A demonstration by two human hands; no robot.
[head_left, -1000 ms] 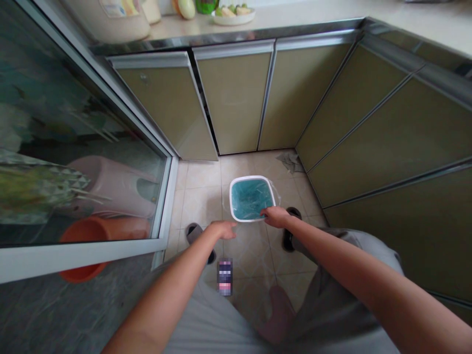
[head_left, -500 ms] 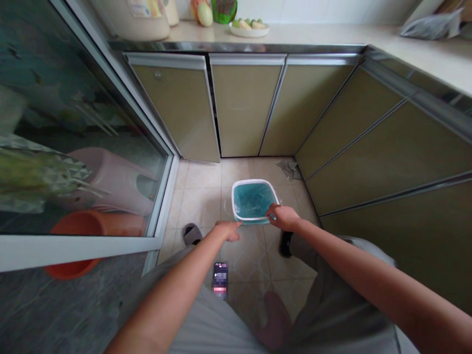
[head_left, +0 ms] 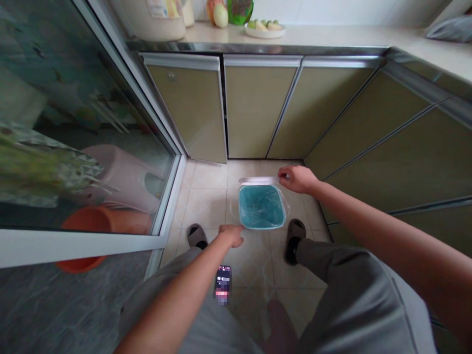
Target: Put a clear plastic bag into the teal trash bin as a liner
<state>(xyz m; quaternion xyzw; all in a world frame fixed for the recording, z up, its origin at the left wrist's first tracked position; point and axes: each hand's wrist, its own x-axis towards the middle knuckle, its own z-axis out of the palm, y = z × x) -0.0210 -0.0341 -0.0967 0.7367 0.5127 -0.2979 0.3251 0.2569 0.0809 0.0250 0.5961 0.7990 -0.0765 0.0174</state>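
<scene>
A teal trash bin [head_left: 261, 227] stands on the tiled floor between my feet. Clear plastic film [head_left: 288, 202], seemingly a liner bag, spreads faintly around its top. My right hand [head_left: 298, 179] is closed on the right end of a white rim ring [head_left: 260, 181], which is tilted up on edge at the bin's far side. My left hand [head_left: 231, 236] is at the bin's near left corner, fingers curled against the edge; the exact grip is partly hidden.
A phone [head_left: 222, 284] lies on the floor near my left leg. Cabinets [head_left: 262, 108] line the far and right sides, one door slightly ajar. A glass sliding door [head_left: 110, 123] is on the left. On the counter are a plate of fruit [head_left: 264, 32] and a large container [head_left: 158, 24].
My right hand has raised the white rim ring off the bin's top and moved it away from me. My left hand stays at the near left corner.
</scene>
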